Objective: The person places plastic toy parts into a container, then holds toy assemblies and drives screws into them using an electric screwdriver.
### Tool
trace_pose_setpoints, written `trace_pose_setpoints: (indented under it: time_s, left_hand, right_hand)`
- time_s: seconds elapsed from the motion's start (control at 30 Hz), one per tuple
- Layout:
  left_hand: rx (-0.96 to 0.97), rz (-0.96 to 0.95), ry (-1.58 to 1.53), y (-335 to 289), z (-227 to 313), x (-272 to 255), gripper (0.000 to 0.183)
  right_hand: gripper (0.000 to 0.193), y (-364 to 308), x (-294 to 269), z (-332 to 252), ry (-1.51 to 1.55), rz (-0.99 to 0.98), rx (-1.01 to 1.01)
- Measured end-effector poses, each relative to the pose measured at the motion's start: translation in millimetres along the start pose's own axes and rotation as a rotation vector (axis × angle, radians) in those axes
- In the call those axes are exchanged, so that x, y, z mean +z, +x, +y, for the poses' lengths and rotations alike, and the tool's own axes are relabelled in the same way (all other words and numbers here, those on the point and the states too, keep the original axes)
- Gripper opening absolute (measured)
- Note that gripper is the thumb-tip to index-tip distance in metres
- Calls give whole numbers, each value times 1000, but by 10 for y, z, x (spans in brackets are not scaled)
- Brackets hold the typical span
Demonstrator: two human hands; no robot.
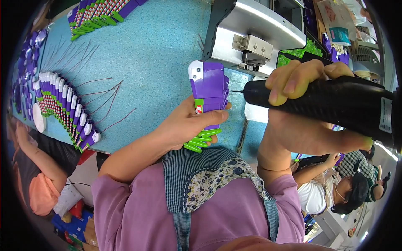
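Note:
My left hand (184, 123) is closed round several purple, white and green plastic toy figures (212, 77), fanned like a small stack in front of my apron. Their white ends with dark screw spots point away from me, and the green ends stick out below my fingers. A black electric screwdriver (335, 98) lies in the grip of my right hand (289, 117), held roughly level. Its thin bit points left at the side of the purple figures; whether it touches them I cannot tell.
Beyond my hands stands a metal machine (259, 31) with a small bracket. On the blue table (146, 54), rows of similar figures (69, 108) with thin wires lie at left, with another fanned row (96, 16) at the far left. Other people (42, 175) sit on both sides.

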State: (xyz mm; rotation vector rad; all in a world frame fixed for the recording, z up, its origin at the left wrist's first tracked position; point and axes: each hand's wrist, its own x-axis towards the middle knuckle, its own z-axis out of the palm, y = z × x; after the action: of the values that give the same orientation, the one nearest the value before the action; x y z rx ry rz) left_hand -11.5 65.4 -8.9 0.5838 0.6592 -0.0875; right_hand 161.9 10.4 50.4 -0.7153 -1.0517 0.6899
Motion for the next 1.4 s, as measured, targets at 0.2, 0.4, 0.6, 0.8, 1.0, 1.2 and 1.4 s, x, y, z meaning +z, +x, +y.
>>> trace_pose_setpoints:
  time_s: [0.2, 0.4, 0.6, 0.8, 1.0, 1.2, 1.4]
  left_hand:
    - [0, 34, 14, 20, 0, 26, 36]
    - [28, 18, -2, 20, -4, 9, 36]
    - [20, 8, -19, -2, 16, 47, 38]
    - [36, 25, -11, -11, 23, 18, 39]
    - [38, 45, -21, -32, 27, 12, 36]
    - [31, 73, -5, -41, 40, 29, 35]
    - [42, 59, -1, -50, 49, 19, 33]
  right_hand:
    - [94, -81, 65, 81, -8, 88, 54]
    - [92, -52, 27, 102, -12, 44, 56]
    - [93, 300, -161, -10, 53, 2, -103]
    - [97, 135, -76, 41, 68, -31, -54]
    - [95, -142, 35, 57, -21, 36, 60]
    - [94, -153, 55, 51, -23, 98, 81]
    - [94, -167, 66, 43, -35, 69, 74]
